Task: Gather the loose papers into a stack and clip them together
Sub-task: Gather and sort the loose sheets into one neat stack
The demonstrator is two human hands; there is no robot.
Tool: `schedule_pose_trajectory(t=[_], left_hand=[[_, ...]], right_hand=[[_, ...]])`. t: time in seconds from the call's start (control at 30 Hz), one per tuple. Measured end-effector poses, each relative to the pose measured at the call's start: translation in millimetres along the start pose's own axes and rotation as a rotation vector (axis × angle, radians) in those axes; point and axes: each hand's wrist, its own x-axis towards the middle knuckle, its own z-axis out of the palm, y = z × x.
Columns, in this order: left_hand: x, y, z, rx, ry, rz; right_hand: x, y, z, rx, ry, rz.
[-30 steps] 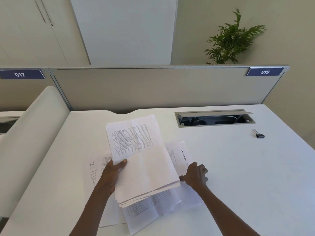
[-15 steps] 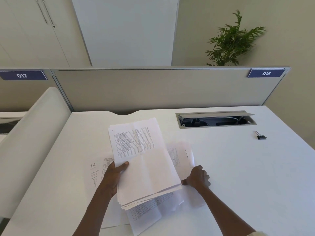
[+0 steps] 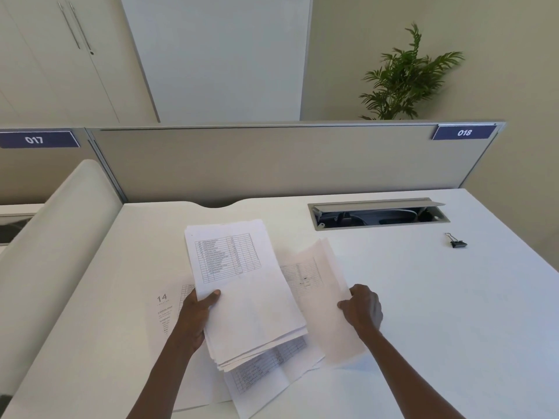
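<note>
My left hand (image 3: 196,316) grips a stack of white papers (image 3: 251,297) by its left edge and holds it tilted above the desk; the top sheet shows a printed table. My right hand (image 3: 363,306) pinches the right edge of a single sheet (image 3: 329,300), which is lifted and curling up off the desk. More loose sheets (image 3: 263,373) lie flat under the stack, one marked "14" (image 3: 165,306) at the left. A black binder clip (image 3: 457,242) lies alone on the desk at the far right, well away from both hands.
The white desk (image 3: 438,328) ends at a grey partition (image 3: 272,164) at the back. An open cable hatch (image 3: 378,214) is sunk into the desk behind the papers. A white curved panel (image 3: 54,237) borders the left side. A potted plant (image 3: 405,80) stands beyond the partition.
My right hand has moved right and lifted one sheet off the desk by its edge. My left hand has kept the stack almost still.
</note>
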Motion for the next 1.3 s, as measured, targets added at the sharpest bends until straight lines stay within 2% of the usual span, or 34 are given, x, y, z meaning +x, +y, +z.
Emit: schedule_pose_trajectory(t=[0.43,0.6,0.8,1.03,1.1,1.3], left_hand=[[1.8,0.5,9.2,0.048,0.047,0.052],[5.3,-1.6,11.4,0.066,0.044,0.024],[-1.3,-1.3,23.0,0.035,0.022,-0.003],[-16.4,2.9,37.8,-0.013,-0.068,-0.016],[-22.9,7.0,42.8,-0.027,-0.129,0.005],[-28.9,16.8,45.5,-0.074,-0.218,-0.017]], right_hand=[[-22.1,-54.6,-90.9,-0.033,0.275,-0.322],[-35.9,-75.7,-120.8,0.079,0.318,-0.389],[-44.5,-93.9,-141.5,0.365,0.111,-0.366],[-37.9,-91.1,-116.1,0.635,-0.232,-0.158],[-34.7,-85.5,-100.2,0.649,-0.291,-0.127],[-30.0,-68.6,-52.9,0.494,-0.315,-0.193]])
